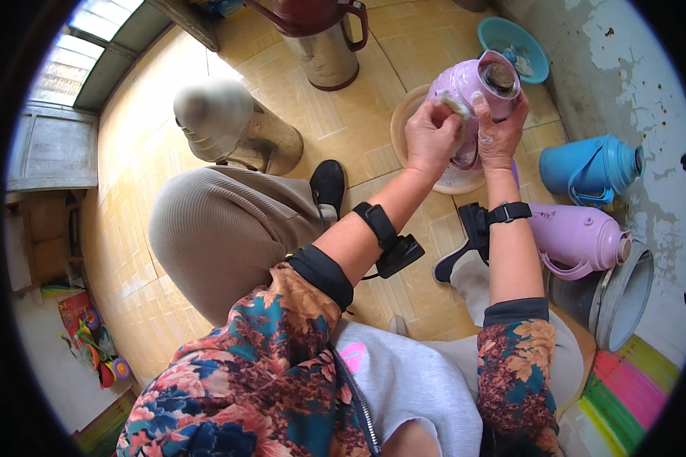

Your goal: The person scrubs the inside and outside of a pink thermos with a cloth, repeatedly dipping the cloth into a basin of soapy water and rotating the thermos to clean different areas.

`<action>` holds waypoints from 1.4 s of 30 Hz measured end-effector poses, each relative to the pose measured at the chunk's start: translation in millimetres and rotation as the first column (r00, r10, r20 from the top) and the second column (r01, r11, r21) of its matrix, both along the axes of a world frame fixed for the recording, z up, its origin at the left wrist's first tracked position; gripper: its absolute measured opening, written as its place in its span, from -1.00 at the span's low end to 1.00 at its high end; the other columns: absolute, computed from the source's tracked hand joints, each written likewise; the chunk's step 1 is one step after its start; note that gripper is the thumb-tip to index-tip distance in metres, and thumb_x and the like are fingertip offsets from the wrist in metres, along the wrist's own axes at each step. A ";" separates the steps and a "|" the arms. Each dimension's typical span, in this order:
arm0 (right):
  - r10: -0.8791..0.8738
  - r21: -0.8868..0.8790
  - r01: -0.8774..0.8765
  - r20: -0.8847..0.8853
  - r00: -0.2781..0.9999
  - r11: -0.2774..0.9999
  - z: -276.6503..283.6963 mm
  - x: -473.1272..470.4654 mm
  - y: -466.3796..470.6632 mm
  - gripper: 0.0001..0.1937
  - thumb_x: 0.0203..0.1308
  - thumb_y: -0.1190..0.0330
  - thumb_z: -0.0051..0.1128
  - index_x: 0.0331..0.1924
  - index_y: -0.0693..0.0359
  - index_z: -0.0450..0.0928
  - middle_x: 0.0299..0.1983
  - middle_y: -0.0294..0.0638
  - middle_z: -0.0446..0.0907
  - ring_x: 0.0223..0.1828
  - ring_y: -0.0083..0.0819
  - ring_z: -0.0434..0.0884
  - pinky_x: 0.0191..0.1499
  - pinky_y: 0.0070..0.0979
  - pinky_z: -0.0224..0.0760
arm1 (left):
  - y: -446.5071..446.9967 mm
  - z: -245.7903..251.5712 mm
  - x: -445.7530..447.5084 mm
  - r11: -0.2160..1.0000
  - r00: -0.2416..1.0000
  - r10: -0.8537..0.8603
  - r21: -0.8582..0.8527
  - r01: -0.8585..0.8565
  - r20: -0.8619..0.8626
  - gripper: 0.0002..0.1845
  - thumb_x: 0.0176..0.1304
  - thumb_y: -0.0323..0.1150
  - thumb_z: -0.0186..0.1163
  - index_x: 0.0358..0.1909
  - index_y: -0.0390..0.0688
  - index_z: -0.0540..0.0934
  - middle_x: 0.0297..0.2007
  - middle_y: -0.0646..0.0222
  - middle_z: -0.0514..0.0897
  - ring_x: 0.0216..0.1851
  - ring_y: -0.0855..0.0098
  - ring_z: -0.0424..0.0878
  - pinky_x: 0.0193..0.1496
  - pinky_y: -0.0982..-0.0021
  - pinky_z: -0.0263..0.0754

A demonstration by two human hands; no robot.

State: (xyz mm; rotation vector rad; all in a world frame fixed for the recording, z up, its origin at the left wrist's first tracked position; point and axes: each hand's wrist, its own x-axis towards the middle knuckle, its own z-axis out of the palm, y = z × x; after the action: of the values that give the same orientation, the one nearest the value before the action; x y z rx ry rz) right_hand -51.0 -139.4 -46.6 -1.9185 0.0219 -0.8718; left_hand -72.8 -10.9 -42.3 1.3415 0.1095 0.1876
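Note:
My right hand (502, 128) is round the neck of a pink thermos flask (456, 80), tilted with its mouth and dark stopper towards the upper right. White foam spots the thumb and back of that hand. My left hand (433, 134) pinches a pale cloth (453, 104) against the flask's side. Beneath the flask lies a cream basin (400, 128), partly hidden by the flask and my hands. A blue thermos flask (571, 165) and a second pink thermos flask (580, 231) lie on their sides at the right.
A maroon-topped metal jug (323, 57) and a worn metal flask (274, 140) with a blurred cap stand on the tiled floor. A turquoise basin (491, 34) holding a cloth sits by the peeling wall. A metal bucket (597, 297) lies at the right, beside a striped mat (634, 377).

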 end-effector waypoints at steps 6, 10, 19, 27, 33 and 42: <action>0.014 0.013 -0.014 -0.009 1.000 1.000 -2.0 -0.7 -0.7 -0.16 -0.02 -0.01 0.52 0.27 0.24 0.33 0.17 0.02 0.45 0.21 -0.04 0.45 0.31 -0.16 0.27 | 16.8 0.4 14.4 0.861 0.964 -0.005 0.491 -0.130 0.264 -0.22 -0.11 -0.22 0.63 0.20 -0.27 0.56 0.28 0.08 0.42 0.21 0.27 0.48 0.14 0.29 0.50; 0.006 0.009 -0.005 -0.010 1.000 1.000 -0.1 -0.7 0.3 -0.15 -0.02 -0.02 0.52 0.28 0.24 0.33 0.17 0.02 0.44 0.21 -0.04 0.44 0.32 -0.15 0.26 | 29.2 -25.0 29.7 0.937 0.954 -0.278 0.251 0.243 0.114 -0.11 -0.08 -0.25 0.59 0.38 -0.18 0.48 0.45 -0.01 0.34 0.49 0.06 0.24 0.51 0.21 0.14; 0.015 0.050 -0.012 -0.053 0.998 0.999 5.0 -2.7 2.7 -0.17 0.00 0.02 0.53 0.27 0.28 0.33 0.18 0.01 0.43 0.22 -0.12 0.46 0.32 -0.23 0.28 | 8.8 -26.9 29.7 0.968 0.959 -0.211 0.175 0.179 0.190 -0.05 0.04 -0.17 0.54 0.45 -0.30 0.33 0.46 -0.08 0.30 0.53 0.05 0.19 0.55 0.25 0.04; 0.035 0.055 -0.033 -0.031 0.999 0.998 3.8 -3.2 3.0 -0.16 0.02 0.01 0.52 0.29 0.26 0.32 0.18 -0.02 0.42 0.24 -0.14 0.46 0.34 -0.26 0.28 | 21.2 -38.3 4.1 0.946 0.963 -0.270 0.192 0.260 0.028 0.03 0.08 -0.31 0.51 0.53 -0.34 0.14 0.52 0.07 0.19 0.54 0.24 0.13 0.54 0.30 0.03; 0.053 0.085 -0.049 -0.045 0.998 0.995 5.3 -4.7 3.9 -0.15 0.01 -0.01 0.53 0.29 0.27 0.32 0.19 -0.02 0.41 0.23 -0.16 0.45 0.33 -0.25 0.27 | 2.0 -48.8 15.9 0.946 0.973 -0.205 0.278 0.168 0.110 0.23 -0.03 -0.08 0.54 0.57 -0.27 -0.02 0.51 -0.20 0.10 0.57 -0.11 -0.01 0.59 0.12 -0.10; 0.046 0.103 -0.039 -0.063 0.997 0.994 4.8 -5.0 4.1 -0.16 0.02 0.00 0.52 0.30 0.26 0.31 0.19 -0.03 0.40 0.24 -0.16 0.44 0.34 -0.27 0.26 | -4.1 -72.6 2.9 0.922 0.985 -0.136 0.377 0.088 0.103 0.28 -0.11 -0.04 0.57 0.54 -0.34 0.00 0.47 -0.20 0.17 0.52 -0.18 0.06 0.58 0.06 -0.11</action>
State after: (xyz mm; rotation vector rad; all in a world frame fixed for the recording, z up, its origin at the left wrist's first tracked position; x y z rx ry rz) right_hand -56.1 -135.4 -41.8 -1.8455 0.0633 -0.7653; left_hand -69.8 -15.0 -114.8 1.7056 -0.1185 0.2030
